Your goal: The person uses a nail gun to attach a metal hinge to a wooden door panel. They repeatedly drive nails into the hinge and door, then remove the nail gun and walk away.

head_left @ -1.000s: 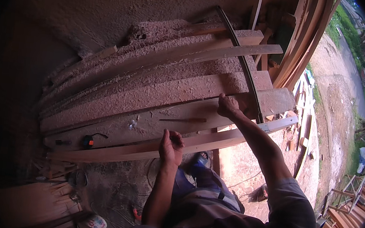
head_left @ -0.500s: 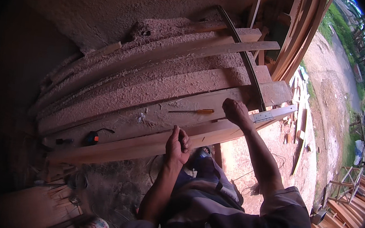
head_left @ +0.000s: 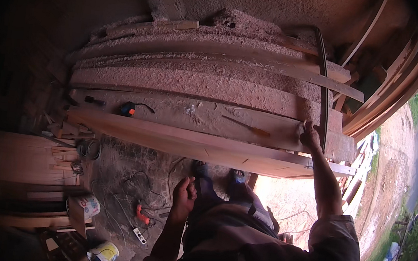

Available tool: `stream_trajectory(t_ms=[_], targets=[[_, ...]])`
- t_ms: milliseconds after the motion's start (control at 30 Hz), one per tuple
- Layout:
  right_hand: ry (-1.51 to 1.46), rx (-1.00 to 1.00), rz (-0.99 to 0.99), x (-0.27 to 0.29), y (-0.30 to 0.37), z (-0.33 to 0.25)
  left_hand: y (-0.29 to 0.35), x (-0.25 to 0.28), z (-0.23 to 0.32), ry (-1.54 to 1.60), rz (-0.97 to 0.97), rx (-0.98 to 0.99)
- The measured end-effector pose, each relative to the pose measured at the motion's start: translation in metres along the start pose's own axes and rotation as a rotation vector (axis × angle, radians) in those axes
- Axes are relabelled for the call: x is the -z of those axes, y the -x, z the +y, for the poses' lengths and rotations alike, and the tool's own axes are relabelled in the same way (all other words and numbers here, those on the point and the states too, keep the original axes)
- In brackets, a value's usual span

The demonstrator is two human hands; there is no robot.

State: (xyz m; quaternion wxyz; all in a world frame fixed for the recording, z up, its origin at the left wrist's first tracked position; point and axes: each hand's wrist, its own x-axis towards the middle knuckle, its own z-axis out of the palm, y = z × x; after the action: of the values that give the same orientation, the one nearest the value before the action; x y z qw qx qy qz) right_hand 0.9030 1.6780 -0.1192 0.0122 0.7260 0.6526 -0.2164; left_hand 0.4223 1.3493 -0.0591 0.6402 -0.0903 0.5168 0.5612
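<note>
My right hand (head_left: 310, 135) is closed above the dusty plank at the bench's right end, close to a long dark metal strip (head_left: 324, 86) that lies across the timbers. Whatever its fingers hold, if anything, is hidden. Lower down, in front of the bench, my left hand (head_left: 184, 195) hangs over the floor with curled fingers; I cannot make out anything in them. A pale wooden board (head_left: 207, 148) stands along the bench's near edge, with several short dark marks. On the plank lie an orange-handled screwdriver-like tool (head_left: 257, 131) and a black-and-orange tape measure (head_left: 128, 109).
Timbers covered in shavings (head_left: 198, 85) are stacked behind. On the floor are a red power tool (head_left: 142, 215), a white power strip (head_left: 140, 235) and loose cables. Buckets (head_left: 103, 255) stand at lower left. Long boards (head_left: 391, 93) lean at the right beside the bright opening.
The view has turned, so the bench lies more level. My left hand has drawn back from the board toward my body. My right hand remains above the plank, now closer to the metal strip.
</note>
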Motion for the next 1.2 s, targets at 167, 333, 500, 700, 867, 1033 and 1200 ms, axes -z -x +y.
stream_trajectory(t_ms=[167, 333, 500, 700, 867, 1033, 1200], targets=[[-0.176, 0.705, -0.004, -0.030, 0.003, -0.115, 0.011, -0.022, -0.045, 0.121, 0.011, -0.001], [0.072, 0.768, -0.252, -0.041, 0.009, -0.168, 0.030, -0.014, -0.053, 0.168, -0.076, -0.037], [-0.049, 0.578, -0.395, -0.043, 0.003, -0.200, 0.053, 0.029, -0.056, 0.260, -0.004, -0.121], [-0.982, 0.468, -0.706, -0.065, 0.018, -0.331, 0.073, 0.072, -0.068, 0.354, 0.194, -0.249], [-0.787, 0.817, -0.488, -0.104, 0.037, -0.495, 0.077, 0.118, -0.039, 0.525, 0.270, -0.142], [-0.225, 0.908, -0.411, -0.152, 0.038, -0.652, 0.080, 0.186, 0.016, 0.524, 0.337, -0.135], [0.102, 1.027, -0.424, -0.208, 0.024, -0.732, 0.120, 0.272, 0.062, 0.501, 0.580, -0.326]])
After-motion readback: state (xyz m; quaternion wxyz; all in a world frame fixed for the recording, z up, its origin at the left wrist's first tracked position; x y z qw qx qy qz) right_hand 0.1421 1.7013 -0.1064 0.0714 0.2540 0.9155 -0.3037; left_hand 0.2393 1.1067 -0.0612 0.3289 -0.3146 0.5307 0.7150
